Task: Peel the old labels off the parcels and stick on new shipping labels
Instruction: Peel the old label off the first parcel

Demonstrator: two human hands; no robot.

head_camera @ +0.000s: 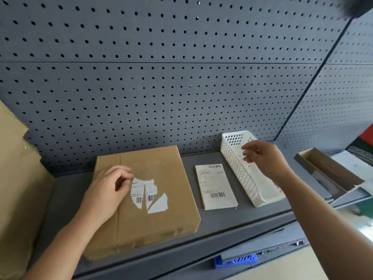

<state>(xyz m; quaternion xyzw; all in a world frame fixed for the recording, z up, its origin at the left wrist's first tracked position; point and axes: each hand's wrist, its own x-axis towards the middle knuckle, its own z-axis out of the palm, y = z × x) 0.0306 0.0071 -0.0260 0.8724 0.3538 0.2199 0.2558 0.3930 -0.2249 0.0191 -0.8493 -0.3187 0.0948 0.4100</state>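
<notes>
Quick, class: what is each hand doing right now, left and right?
Left hand: fingers curled, pinching the edge of the torn old label on the parcel.
Right hand: fingertips pinched over the white basket; holding anything cannot be told.

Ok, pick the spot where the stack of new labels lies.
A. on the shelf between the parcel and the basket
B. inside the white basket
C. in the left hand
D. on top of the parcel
A: the stack of new labels lies flat on the grey shelf, with the parcel on its left and the white basket on its right.
</notes>
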